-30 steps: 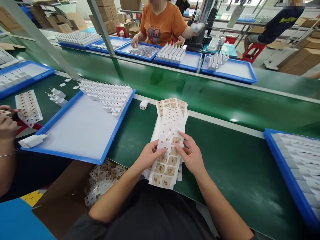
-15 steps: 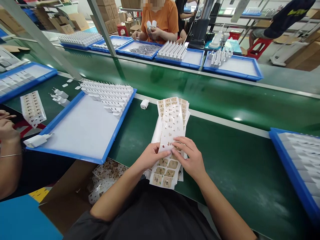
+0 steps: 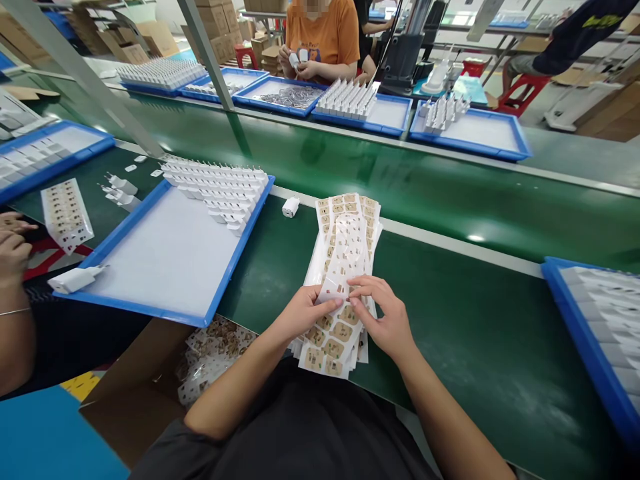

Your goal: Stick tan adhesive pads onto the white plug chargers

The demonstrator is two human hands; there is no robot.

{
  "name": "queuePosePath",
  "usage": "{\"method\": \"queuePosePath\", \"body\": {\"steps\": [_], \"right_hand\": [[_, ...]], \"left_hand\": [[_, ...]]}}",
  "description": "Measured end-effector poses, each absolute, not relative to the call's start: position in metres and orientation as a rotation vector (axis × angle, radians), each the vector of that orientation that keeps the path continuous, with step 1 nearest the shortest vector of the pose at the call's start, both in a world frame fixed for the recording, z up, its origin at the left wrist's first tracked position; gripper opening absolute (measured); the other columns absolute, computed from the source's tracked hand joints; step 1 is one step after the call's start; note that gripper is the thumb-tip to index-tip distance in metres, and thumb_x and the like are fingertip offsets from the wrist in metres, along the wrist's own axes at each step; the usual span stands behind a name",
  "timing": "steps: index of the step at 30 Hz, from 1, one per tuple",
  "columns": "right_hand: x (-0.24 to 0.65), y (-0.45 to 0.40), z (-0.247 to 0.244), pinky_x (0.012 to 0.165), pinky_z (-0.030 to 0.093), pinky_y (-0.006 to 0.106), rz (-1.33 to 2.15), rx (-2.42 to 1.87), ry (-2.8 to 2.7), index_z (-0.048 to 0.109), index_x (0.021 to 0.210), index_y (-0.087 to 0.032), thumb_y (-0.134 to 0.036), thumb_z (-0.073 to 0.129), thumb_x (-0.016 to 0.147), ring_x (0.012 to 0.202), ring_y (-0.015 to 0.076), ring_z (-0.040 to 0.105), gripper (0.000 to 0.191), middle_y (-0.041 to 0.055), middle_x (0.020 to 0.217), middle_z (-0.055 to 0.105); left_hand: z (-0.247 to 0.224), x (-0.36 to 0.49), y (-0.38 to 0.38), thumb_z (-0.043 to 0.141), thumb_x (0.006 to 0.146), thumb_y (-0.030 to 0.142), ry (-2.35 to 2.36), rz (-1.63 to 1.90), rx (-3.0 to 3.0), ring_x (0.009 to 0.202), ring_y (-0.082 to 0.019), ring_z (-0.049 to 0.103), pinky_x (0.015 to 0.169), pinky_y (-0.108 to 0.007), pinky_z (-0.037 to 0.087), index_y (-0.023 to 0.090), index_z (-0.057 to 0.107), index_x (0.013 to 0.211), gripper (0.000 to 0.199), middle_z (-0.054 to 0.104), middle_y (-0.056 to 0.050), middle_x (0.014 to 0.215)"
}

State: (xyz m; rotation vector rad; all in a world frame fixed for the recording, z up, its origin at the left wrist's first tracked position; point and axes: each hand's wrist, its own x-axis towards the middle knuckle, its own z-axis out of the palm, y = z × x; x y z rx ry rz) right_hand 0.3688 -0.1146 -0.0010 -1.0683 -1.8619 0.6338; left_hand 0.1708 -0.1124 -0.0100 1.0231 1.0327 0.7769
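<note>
A stack of sticker sheets point(image 3: 336, 347) with tan, rounded pieces lies in front of me on the green bench. Over it is a pale, glossy sheet point(image 3: 346, 243) with small cut-outs. My left hand point(image 3: 306, 311) pinches the lower left edge of this glossy sheet between thumb and fingers. At its lower right edge, my right hand point(image 3: 383, 308) has thumb and forefinger brought together; what sits between those fingertips is too small to make out. A white charger plug point(image 3: 290, 207) rests on the bench beyond the stack, to its left.
A blue-rimmed tray point(image 3: 213, 303) with rows of white plugs stands at left, a loose charger point(image 3: 75, 279) on its corner. Another blue tray point(image 3: 555, 287) is at right. A carton point(image 3: 125, 407) of scraps sits below the bench. A co-worker's hand point(image 3: 13, 247) shows at far left.
The glossy sheet has shifted and tilted, showing more tan pieces beneath it. My right thumb and forefinger have drawn closer together. Across the bench, the co-worker's hands have come together around white plugs.
</note>
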Motion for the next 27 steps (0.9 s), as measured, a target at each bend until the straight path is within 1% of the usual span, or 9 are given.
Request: {"method": "queuePosePath", "body": {"steps": [6, 8, 12, 16, 19, 22, 25, 27], "right_hand": [[0.374, -0.113, 0.000, 0.097, 0.052, 0.042, 0.723, -1.083, -1.855, 0.067, 0.094, -0.025, -0.020, 0.061, 0.095, 0.113, 0.0239, 0.064, 0.008, 0.0053, 0.112, 0.074], [0.375, -0.112, -0.001, 0.097, 0.053, 0.042, 0.705, -1.068, -1.873, 0.068, 0.098, -0.025, -0.020, 0.062, 0.095, 0.113, 0.0240, 0.064, 0.009, 0.0055, 0.113, 0.073], [0.377, -0.109, -0.001, 0.095, 0.053, 0.042, 0.576, -0.938, -2.011, 0.070, 0.111, -0.026, -0.015, 0.060, 0.095, 0.110, 0.0242, 0.065, 0.022, 0.0072, 0.117, 0.071], [0.383, -0.106, -0.001, 0.094, 0.052, 0.045, 0.421, -0.829, -2.134, 0.070, 0.115, -0.026, -0.009, 0.061, 0.093, 0.109, 0.0252, 0.064, 0.028, 0.0076, 0.117, 0.071], [0.386, -0.103, -0.001, 0.093, 0.052, 0.045, 0.331, -0.745, -2.187, 0.069, 0.119, -0.024, -0.006, 0.064, 0.091, 0.109, 0.0257, 0.064, 0.034, 0.0080, 0.115, 0.072], [0.386, -0.101, -0.002, 0.091, 0.051, 0.045, 0.213, -0.681, -2.211, 0.069, 0.121, -0.022, -0.002, 0.066, 0.089, 0.105, 0.0250, 0.065, 0.038, 0.0077, 0.110, 0.074], [0.387, -0.103, -0.005, 0.090, 0.052, 0.044, 0.156, -0.650, -2.186, 0.068, 0.121, -0.021, 0.000, 0.066, 0.087, 0.102, 0.0245, 0.067, 0.040, 0.0079, 0.108, 0.075], [0.390, -0.105, -0.008, 0.088, 0.053, 0.042, 0.185, -0.687, -2.100, 0.069, 0.118, -0.021, -0.001, 0.066, 0.087, 0.102, 0.0242, 0.067, 0.037, 0.0081, 0.108, 0.074]], "left_hand": [[-0.013, 0.170, -0.111, 0.080, 0.077, 0.046, 0.968, 0.784, 0.935, 0.078, -0.017, 0.069, 0.071, -0.024, 0.052, 0.014, 0.076, 0.095, 0.037, 0.077, -0.006, 0.091], [-0.014, 0.168, -0.110, 0.081, 0.077, 0.045, 0.949, 0.783, 0.901, 0.080, -0.017, 0.070, 0.074, -0.024, 0.052, 0.015, 0.077, 0.096, 0.036, 0.078, -0.006, 0.093], [-0.013, 0.167, -0.109, 0.086, 0.070, 0.044, 0.913, 0.743, 0.804, 0.078, -0.017, 0.071, 0.073, -0.025, 0.053, 0.014, 0.077, 0.092, 0.038, 0.078, -0.006, 0.090], [-0.007, 0.166, -0.105, 0.090, 0.062, 0.045, 0.898, 0.728, 0.780, 0.077, -0.017, 0.070, 0.074, -0.025, 0.052, 0.013, 0.078, 0.087, 0.042, 0.077, -0.006, 0.086], [-0.002, 0.165, -0.103, 0.092, 0.059, 0.044, 0.873, 0.712, 0.751, 0.079, -0.018, 0.069, 0.075, -0.026, 0.052, 0.012, 0.079, 0.087, 0.044, 0.077, -0.008, 0.089], [-0.002, 0.163, -0.102, 0.094, 0.054, 0.041, 0.845, 0.711, 0.697, 0.081, -0.020, 0.069, 0.077, -0.029, 0.052, 0.010, 0.079, 0.087, 0.047, 0.078, -0.011, 0.091], [-0.004, 0.160, -0.100, 0.094, 0.050, 0.040, 0.840, 0.698, 0.674, 0.080, -0.020, 0.069, 0.079, -0.031, 0.052, 0.010, 0.078, 0.084, 0.049, 0.077, -0.011, 0.089], [-0.006, 0.157, -0.097, 0.092, 0.054, 0.041, 0.893, 0.654, 0.743, 0.077, -0.019, 0.068, 0.078, -0.031, 0.052, 0.010, 0.076, 0.086, 0.048, 0.075, -0.009, 0.086]]}}
